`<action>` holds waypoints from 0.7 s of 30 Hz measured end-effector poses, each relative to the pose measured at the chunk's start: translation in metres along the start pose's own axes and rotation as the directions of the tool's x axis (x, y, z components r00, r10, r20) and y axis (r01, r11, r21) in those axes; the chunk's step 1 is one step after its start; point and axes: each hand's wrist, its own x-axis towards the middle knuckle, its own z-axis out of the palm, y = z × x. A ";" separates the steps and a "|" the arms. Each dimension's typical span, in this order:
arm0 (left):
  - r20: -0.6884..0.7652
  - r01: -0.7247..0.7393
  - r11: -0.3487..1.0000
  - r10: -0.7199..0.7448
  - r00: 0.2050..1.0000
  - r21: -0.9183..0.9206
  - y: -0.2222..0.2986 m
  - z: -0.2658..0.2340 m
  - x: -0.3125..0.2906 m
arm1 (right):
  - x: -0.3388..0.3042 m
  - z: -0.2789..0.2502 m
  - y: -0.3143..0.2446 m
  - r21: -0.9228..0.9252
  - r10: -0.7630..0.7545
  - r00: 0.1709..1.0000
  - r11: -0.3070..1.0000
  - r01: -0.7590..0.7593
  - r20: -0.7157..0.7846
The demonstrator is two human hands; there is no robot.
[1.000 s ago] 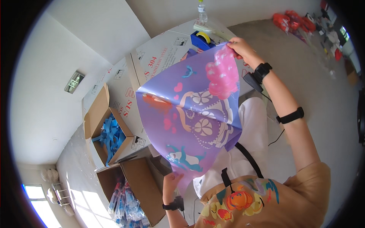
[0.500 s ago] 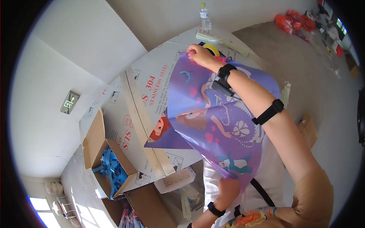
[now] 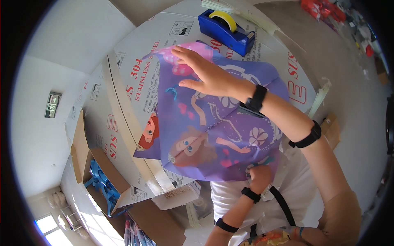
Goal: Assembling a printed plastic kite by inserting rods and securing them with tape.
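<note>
A thin purple sheet printed with a cartoon princess lies over the table's near side, its lower edge hanging toward my lap. My right hand is over the sheet's far part, fingers spread and thumb apart, holding nothing. At the sheet's near right edge my left hand is closed, the edge pinched in its fingers. Beneath the purple sheet's left side, a corner of a second printed piece shows a red-haired cartoon face. Just beyond the sheet stands a blue tape dispenser with a yellow roll.
Printed grey board covers the table, with a beige strip across it. On the left is an open cardboard box of blue plastic pieces. A small white box sits below the near edge. Pale thin strips lie at the far edge.
My right hand has let go of the sheet's far edge and spread its fingers over it. The sheet has come down flatter, uncovering the tape dispenser. The view has shifted.
</note>
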 end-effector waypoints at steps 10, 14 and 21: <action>-0.282 -0.165 0.986 0.151 0.947 -0.026 -0.011 -0.025 -0.042 | -0.219 -0.027 -0.059 -0.437 0.151 0.925 0.900 0.017 0.348; -0.534 -0.382 0.773 0.065 0.843 -0.508 -0.049 -0.106 -0.073 | -0.246 -0.032 -0.079 -0.505 0.246 0.910 0.862 -0.048 0.333; -0.745 -0.152 0.974 -0.022 0.667 -0.165 -0.130 -0.111 -0.037 | -0.226 -0.006 -0.085 -0.359 0.274 0.947 0.911 -0.202 0.164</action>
